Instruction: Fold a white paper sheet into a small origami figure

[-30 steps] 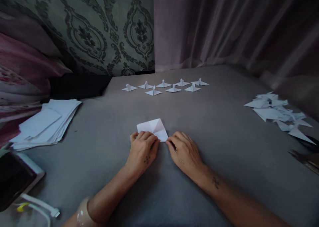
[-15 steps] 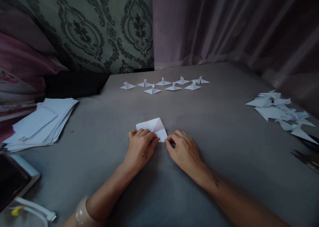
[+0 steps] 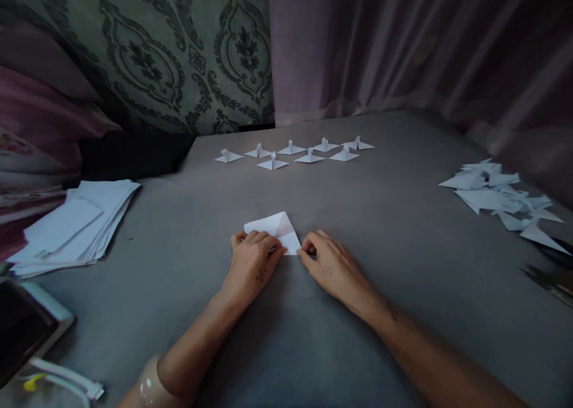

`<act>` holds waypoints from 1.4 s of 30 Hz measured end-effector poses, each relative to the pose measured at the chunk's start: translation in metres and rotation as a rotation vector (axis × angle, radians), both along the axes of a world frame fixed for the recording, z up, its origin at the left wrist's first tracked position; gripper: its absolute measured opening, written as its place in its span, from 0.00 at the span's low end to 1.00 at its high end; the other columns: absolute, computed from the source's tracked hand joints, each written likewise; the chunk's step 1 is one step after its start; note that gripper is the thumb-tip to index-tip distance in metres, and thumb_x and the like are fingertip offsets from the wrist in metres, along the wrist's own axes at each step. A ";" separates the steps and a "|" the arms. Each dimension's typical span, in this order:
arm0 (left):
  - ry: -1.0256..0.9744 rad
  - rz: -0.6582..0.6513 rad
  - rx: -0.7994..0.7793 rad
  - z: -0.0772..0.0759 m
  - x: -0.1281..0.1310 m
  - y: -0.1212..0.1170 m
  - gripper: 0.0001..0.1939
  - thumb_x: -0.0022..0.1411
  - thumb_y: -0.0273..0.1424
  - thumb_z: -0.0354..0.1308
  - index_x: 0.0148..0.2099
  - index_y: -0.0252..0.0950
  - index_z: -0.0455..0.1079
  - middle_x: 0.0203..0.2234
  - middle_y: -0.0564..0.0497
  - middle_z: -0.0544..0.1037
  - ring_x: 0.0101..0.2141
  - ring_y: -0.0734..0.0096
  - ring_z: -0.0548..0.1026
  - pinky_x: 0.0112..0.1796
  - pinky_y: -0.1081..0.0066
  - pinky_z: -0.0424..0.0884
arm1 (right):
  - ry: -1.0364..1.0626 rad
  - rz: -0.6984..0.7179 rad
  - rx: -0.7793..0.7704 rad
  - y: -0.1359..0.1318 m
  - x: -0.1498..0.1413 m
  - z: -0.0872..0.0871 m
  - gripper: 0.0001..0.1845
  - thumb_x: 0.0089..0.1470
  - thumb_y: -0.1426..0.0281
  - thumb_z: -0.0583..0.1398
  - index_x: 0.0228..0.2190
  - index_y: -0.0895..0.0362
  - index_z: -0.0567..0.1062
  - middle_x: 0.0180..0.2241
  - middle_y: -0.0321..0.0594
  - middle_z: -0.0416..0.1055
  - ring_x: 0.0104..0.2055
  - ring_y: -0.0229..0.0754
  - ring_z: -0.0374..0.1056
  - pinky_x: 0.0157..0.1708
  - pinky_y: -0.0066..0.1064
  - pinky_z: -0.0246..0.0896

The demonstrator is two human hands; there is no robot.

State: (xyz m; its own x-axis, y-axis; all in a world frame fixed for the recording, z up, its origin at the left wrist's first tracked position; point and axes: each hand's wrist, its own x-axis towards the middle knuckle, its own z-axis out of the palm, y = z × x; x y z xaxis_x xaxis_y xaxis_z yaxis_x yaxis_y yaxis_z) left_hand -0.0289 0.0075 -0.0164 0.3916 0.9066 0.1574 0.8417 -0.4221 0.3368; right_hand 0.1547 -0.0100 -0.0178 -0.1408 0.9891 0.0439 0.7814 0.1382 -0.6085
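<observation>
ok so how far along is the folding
Eight folded paper shapes standing in two rows at the back look done, and the pile of pointed paper shapes at right looks folded too. In hand is one creased sheet, between left hand and right hand. The stacked flat sheets at left are probably what remains.

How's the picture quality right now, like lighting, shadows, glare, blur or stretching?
Head view: dim, uneven light, the curtain fading dark toward upper right; soft shadow on the table between the forearms; small glare spots on the bracelet; stack of sheets looks stretched near the left edge, fine detail smeared; creases still readable on the white paper.
</observation>
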 end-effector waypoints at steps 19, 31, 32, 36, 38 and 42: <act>0.009 -0.016 -0.024 0.001 0.001 0.000 0.08 0.63 0.35 0.56 0.33 0.39 0.73 0.30 0.52 0.78 0.36 0.63 0.72 0.42 0.60 0.52 | 0.161 0.273 0.154 -0.010 -0.003 0.009 0.16 0.56 0.81 0.50 0.37 0.55 0.74 0.37 0.40 0.72 0.42 0.40 0.68 0.44 0.32 0.63; -0.023 -0.180 0.044 0.008 -0.045 0.001 0.13 0.61 0.24 0.53 0.42 0.44 0.75 0.40 0.49 0.77 0.42 0.62 0.67 0.41 0.62 0.54 | -0.204 0.324 0.138 -0.027 -0.011 0.016 0.10 0.60 0.77 0.52 0.40 0.58 0.70 0.39 0.43 0.67 0.41 0.44 0.64 0.42 0.38 0.65; -0.020 -0.200 0.059 0.011 -0.047 0.001 0.13 0.62 0.24 0.53 0.42 0.45 0.75 0.39 0.49 0.77 0.41 0.62 0.67 0.40 0.62 0.55 | -0.211 0.327 0.133 -0.027 -0.011 0.016 0.09 0.60 0.76 0.52 0.40 0.58 0.70 0.39 0.43 0.67 0.41 0.44 0.64 0.42 0.38 0.65; -0.062 -0.261 0.001 0.015 -0.051 0.000 0.14 0.65 0.26 0.48 0.43 0.43 0.75 0.39 0.49 0.77 0.37 0.67 0.71 0.38 0.65 0.60 | -0.223 0.334 0.116 -0.028 -0.011 0.018 0.09 0.60 0.75 0.52 0.40 0.58 0.70 0.39 0.43 0.66 0.41 0.44 0.64 0.42 0.38 0.64; -0.129 -0.253 -0.096 0.016 -0.050 -0.002 0.15 0.67 0.26 0.45 0.47 0.40 0.72 0.43 0.48 0.76 0.38 0.69 0.73 0.38 0.69 0.65 | -0.230 0.328 0.110 -0.028 -0.012 0.019 0.09 0.60 0.75 0.52 0.40 0.58 0.70 0.39 0.43 0.66 0.40 0.44 0.64 0.41 0.38 0.64; -0.258 -0.201 -0.211 0.019 -0.040 -0.007 0.13 0.67 0.30 0.47 0.49 0.38 0.70 0.45 0.47 0.74 0.43 0.69 0.74 0.44 0.71 0.68 | -0.243 0.320 0.111 -0.028 -0.013 0.019 0.08 0.60 0.75 0.53 0.41 0.57 0.69 0.38 0.43 0.66 0.40 0.45 0.64 0.40 0.37 0.64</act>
